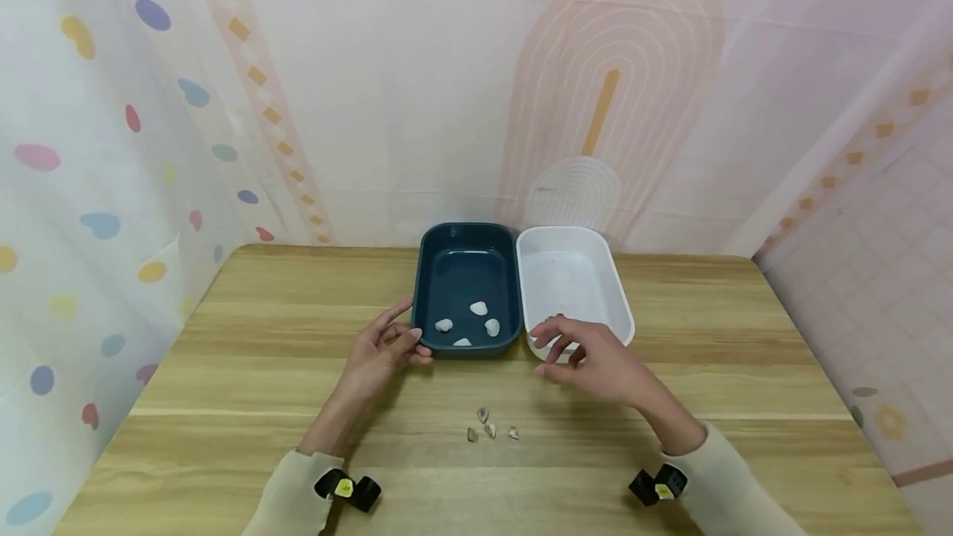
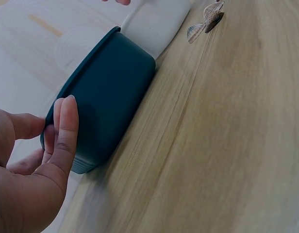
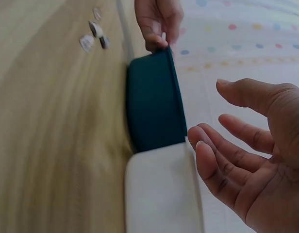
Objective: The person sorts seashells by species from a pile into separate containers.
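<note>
At the near left corner of a dark teal tray [image 1: 467, 350], my left hand [image 1: 381, 354] pinches the rim. Its thumb lies over the edge and its fingers press the outer wall, as the left wrist view shows. Several white seashells [image 1: 479, 308] lie in the near half of that tray. My right hand [image 1: 588, 354] hovers over the near end of a white tray [image 1: 622, 296], fingers loosely bent and apart from the thumb, with nothing between them. Small brownish seashells [image 1: 490, 430] lie in a loose cluster on the table in front of the teal tray.
Both trays stand side by side at the back of the wooden table [image 1: 313, 288], close to a patterned cloth backdrop [image 1: 417, 89]. More patterned cloth hangs along the left side. A black wrist camera [image 1: 348, 490] sits at the left sleeve, another [image 1: 658, 486] at the right.
</note>
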`<state>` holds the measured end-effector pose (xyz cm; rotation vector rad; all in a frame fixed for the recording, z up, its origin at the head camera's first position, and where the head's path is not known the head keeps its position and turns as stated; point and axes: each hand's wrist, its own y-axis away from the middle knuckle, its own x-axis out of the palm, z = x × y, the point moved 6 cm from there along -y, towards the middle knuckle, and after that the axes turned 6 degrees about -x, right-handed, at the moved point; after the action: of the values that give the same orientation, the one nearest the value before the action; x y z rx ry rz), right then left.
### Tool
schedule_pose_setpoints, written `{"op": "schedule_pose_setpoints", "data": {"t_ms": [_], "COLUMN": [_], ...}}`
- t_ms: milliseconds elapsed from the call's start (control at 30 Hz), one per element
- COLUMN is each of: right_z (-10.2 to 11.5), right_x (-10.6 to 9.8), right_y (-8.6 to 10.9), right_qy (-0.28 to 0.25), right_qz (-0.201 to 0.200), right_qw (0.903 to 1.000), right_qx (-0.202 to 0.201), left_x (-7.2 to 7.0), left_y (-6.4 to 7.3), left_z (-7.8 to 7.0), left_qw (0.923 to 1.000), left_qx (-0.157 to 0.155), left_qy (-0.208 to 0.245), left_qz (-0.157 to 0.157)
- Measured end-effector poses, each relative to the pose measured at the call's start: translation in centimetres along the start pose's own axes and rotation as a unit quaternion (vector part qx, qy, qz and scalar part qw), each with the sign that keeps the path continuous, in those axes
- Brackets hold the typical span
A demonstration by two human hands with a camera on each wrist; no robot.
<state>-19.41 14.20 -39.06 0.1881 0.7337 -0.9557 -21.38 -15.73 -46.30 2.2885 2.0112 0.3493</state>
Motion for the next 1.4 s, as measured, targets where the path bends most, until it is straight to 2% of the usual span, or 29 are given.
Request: {"op": "schedule_pose_setpoints", "data": {"t_ms": [267, 567, 867, 1400], "right_z": [-0.3, -0.6, -1.3, -1.2], "right_x": [2.3, 4.6, 6.9, 8.1], "right_y": [0.7, 1.2, 1.6, 2.0], "right_qy": [-0.026, -0.016, -0.026, 0.015], "right_qz": [0.039, 0.078, 0.122, 0.116], "right_qw": [0.9988, 0.9968, 0.9921, 0.9928], "right_qx": [0.011, -0.001, 0.008, 0.026], "left_x": [0.0, 0.0, -0.1, -0.2], "left_y": [0.1, 0.1, 0.1, -0.1], "left_z": [0.0, -0.1, 0.0, 0.1], "left_qw": [1.0, 1.0, 1.0, 0.9998], "left_qx": [0.003, 0.005, 0.0, -0.016], "left_qy": [0.005, 0.001, 0.001, -0.009], "left_qz": [0.004, 0.001, -0.003, -0.012]}}
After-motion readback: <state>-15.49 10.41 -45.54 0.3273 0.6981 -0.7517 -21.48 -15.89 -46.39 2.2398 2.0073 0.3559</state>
